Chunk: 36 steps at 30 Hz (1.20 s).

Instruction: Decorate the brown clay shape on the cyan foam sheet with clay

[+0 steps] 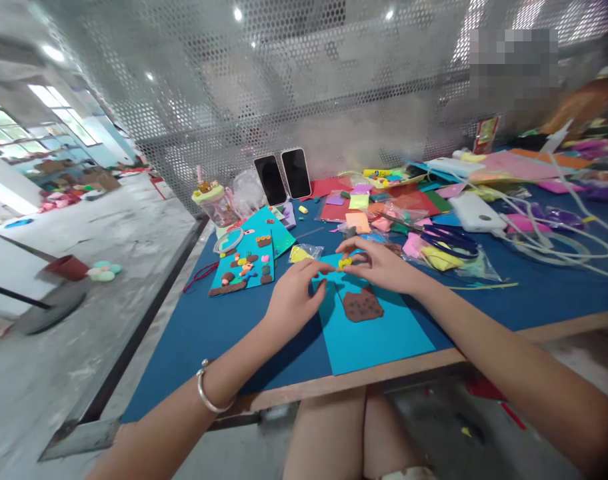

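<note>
A bright blue sheet of paper [379,347] lies in front of me on the dark blue table. On it sits a flat brown clay shape [363,305] with dark spots. Over the sheet's far part, my right hand [371,263] pinches a small piece of yellow clay [345,263] between thumb and fingertips. My left hand [300,288] is just to the left, its fingers stretched toward the yellow piece, thumb apart, with nothing visible in them. A packet of yellow clay [301,253] lies just beyond my left hand.
A blue card with small clay figures [247,267] lies at the left. Two phones [297,175] lean upright at the back, near a lidded cup [217,203]. Dark-handled scissors [449,240], clay packets and a white power strip [479,213] with cables crowd the right.
</note>
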Each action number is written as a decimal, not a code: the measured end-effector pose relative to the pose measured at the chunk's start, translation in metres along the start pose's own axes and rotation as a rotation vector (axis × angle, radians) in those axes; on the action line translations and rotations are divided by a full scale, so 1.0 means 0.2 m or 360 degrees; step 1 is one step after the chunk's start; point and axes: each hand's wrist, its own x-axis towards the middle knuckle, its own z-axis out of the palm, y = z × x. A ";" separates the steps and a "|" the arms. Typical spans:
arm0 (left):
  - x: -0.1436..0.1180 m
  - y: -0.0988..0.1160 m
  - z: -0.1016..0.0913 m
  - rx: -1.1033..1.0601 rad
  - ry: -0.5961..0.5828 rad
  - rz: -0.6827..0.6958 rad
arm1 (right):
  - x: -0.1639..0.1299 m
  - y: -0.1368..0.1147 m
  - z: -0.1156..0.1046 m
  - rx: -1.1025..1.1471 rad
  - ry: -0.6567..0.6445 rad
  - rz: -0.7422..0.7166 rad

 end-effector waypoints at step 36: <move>0.12 0.04 0.16 -0.1179 -0.0089 -0.0788 | -0.05 -0.09 -0.11 -0.0057 -0.0087 0.0328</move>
